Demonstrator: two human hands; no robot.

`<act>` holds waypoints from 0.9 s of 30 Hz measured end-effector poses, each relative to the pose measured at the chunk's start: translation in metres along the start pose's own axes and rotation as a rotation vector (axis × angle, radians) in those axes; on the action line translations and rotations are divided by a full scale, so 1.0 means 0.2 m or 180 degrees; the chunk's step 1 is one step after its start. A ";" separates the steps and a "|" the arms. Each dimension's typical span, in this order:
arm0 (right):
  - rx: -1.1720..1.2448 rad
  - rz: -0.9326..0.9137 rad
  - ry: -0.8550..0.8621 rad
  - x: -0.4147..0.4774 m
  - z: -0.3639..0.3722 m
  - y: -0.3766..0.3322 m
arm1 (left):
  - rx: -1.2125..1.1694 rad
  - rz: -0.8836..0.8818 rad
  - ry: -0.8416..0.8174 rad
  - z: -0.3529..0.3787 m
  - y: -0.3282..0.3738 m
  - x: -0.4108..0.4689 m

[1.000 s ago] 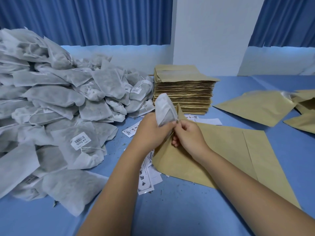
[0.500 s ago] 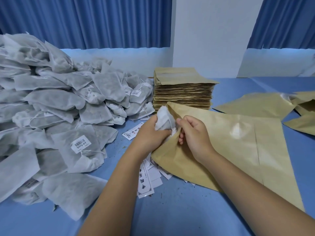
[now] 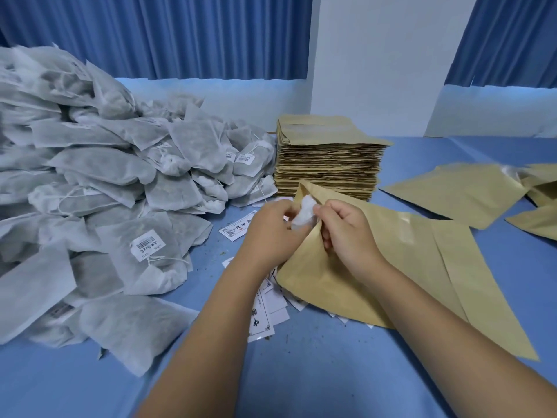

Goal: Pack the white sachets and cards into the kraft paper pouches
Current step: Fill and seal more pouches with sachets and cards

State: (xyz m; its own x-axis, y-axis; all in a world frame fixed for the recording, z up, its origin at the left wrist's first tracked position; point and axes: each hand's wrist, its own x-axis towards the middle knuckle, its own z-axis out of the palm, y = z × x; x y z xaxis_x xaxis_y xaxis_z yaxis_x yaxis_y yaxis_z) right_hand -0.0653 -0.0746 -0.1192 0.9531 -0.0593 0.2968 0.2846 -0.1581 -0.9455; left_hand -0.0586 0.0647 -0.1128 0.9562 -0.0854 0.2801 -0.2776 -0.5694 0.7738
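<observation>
A kraft paper pouch [image 3: 401,267] lies slanted across the blue table in front of me. My right hand [image 3: 346,233] pinches the edge of its open mouth. My left hand [image 3: 271,230] grips a white sachet [image 3: 305,213] that is partly inside the mouth, only its crumpled top showing. White printed cards [image 3: 265,312] lie scattered under the pouch and my left wrist. A big heap of white sachets [image 3: 99,200] fills the left side. A tall stack of flat kraft pouches [image 3: 328,158] stands behind my hands.
Several kraft pouches [image 3: 452,194] lie on the table at the right, reaching the frame's edge. A white wall and blue curtains close off the back. Small crumbs dot the blue tabletop [image 3: 301,372] near me.
The sachet stood above the pouch's corner a second ago and has since gone down into the open mouth. Both hands shifted slightly with it, and the pouch's mouth lifted and spread.
</observation>
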 end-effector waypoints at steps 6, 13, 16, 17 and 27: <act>-0.0030 -0.0105 -0.0188 0.01 0.03 0.01 | -0.0509 -0.0405 -0.0319 0.00 0.01 0.02; 0.0029 -0.0183 -0.0448 0.01 0.05 -0.03 | -0.1075 -0.0758 -0.1448 -0.03 0.05 0.05; 0.0027 -0.0192 -0.0484 0.00 0.07 -0.04 | -0.0872 -0.0830 -0.1538 -0.04 0.04 0.05; 0.0000 -0.0197 -0.0459 0.01 0.08 -0.04 | -0.0896 -0.0874 -0.1628 -0.05 0.03 0.06; 0.0049 0.0248 -0.0193 0.03 0.05 -0.04 | -0.1881 -0.1504 0.1156 -0.22 -0.14 0.08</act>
State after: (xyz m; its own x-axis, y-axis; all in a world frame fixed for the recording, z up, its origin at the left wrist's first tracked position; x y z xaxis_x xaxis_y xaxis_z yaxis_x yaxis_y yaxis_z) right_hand -0.0610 -0.0643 -0.1103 0.9768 -0.0109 0.2140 0.2104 -0.1403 -0.9675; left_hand -0.0387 0.1156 -0.1050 0.9227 0.3807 -0.0608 0.0446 0.0514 0.9977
